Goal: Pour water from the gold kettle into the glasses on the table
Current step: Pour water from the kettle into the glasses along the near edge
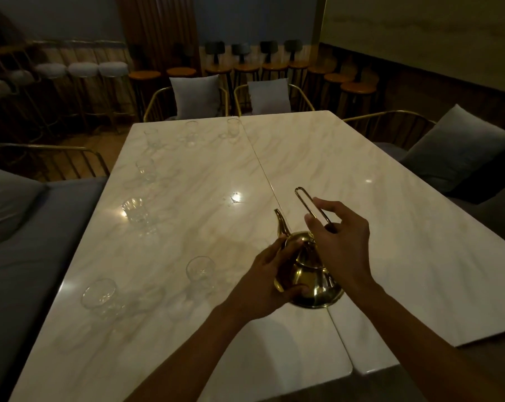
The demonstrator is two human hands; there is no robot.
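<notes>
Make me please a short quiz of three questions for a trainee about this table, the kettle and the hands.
1. True or false: the gold kettle is tipped over a glass and pouring.
2. Which hand is at the kettle's wire handle? A) left hand B) right hand C) neither
3. Fill in: the left hand holds the kettle by its ____.

Key
1. False: it sits on the table, spout away from any glass.
2. B: the right hand pinches the handle.
3. Body. The nearest glass stands just left of that hand.
</notes>
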